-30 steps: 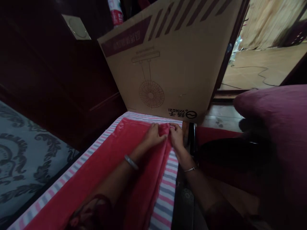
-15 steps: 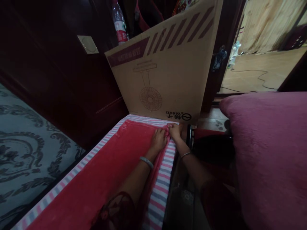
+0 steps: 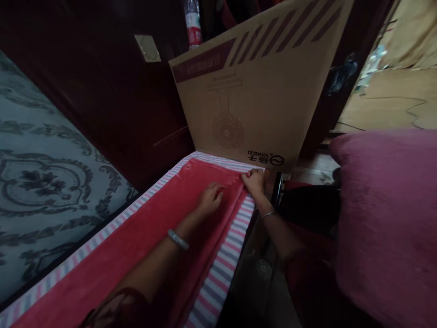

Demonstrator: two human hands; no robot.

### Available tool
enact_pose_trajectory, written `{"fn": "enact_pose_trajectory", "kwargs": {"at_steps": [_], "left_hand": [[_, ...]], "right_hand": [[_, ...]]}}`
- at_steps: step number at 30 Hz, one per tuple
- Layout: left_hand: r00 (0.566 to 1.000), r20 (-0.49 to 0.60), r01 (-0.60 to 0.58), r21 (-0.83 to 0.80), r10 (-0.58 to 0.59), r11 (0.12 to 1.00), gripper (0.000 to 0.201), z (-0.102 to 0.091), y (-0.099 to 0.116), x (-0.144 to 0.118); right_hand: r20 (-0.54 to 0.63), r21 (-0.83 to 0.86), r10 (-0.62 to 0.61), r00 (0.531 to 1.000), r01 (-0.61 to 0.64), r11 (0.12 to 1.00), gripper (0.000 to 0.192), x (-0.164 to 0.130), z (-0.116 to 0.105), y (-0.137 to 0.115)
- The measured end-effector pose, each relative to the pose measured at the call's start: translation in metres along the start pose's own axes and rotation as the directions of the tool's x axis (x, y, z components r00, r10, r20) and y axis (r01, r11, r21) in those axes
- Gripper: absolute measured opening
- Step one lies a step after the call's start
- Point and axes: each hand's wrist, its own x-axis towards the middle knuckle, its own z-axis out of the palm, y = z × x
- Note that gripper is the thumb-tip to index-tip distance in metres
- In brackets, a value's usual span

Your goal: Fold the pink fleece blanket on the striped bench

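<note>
A red fleece blanket point(image 3: 150, 228) lies folded lengthwise on a pink, white and grey striped sheet point(image 3: 223, 269). My left hand point(image 3: 210, 199) rests flat on the blanket near its far end, fingers spread. My right hand point(image 3: 254, 180) pinches the blanket's far right corner close to the striped edge. Both wrists wear thin bracelets.
A large cardboard fan box point(image 3: 259, 91) stands upright just beyond the hands. Dark wooden furniture point(image 3: 112, 100) rises at the left, beside a grey patterned surface point(image 3: 41, 182). A magenta plush cushion point(image 3: 385, 214) fills the right. A plastic bottle point(image 3: 193, 25) stands behind the box.
My left hand has let go of the blanket corner and slid back toward me, flat on the fabric. My right hand stays at the corner. The view has shifted slightly.
</note>
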Motion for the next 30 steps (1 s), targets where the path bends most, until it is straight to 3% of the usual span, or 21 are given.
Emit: {"fn": "enact_pose_trajectory", "kwargs": {"at_steps": [5,8,10,16,22,27,30], "left_hand": [[0.995,0.076,0.050,0.133,-0.061,0.990,0.036,-0.045,0.013,-0.121],[0.989,0.125,0.050,0.259,-0.085,0.965,0.048,-0.058,0.027,-0.191],[0.986,0.154,0.018,0.308,-0.069,0.951,0.053,-0.058,0.033,-0.224],[0.994,0.070,0.045,0.399,-0.080,0.916,0.053,-0.046,0.049,-0.257],[0.994,0.029,0.073,0.548,-0.106,0.834,0.036,-0.038,0.083,-0.297],[0.961,-0.129,0.269,0.641,-0.244,0.719,0.032,-0.045,0.104,-0.336],[0.948,-0.189,0.316,0.637,-0.255,0.704,0.024,-0.047,0.110,-0.348]], "right_hand": [[0.058,-0.012,-0.036,0.998,0.037,0.999,0.006,0.003,0.002,0.008],[0.061,-0.017,-0.011,0.998,0.013,1.000,0.007,0.006,0.000,0.011],[0.066,-0.027,0.006,0.998,-0.004,1.000,0.006,0.007,-0.003,0.010],[0.106,-0.056,0.025,0.994,-0.019,0.998,0.003,0.004,-0.015,0.004],[0.115,-0.123,0.062,0.991,-0.048,0.991,0.004,0.005,-0.019,0.006],[0.152,-0.151,0.034,0.988,-0.010,0.989,0.013,0.004,-0.021,0.006],[0.155,-0.153,-0.027,0.987,0.051,0.987,0.018,0.002,-0.025,0.004]]}}
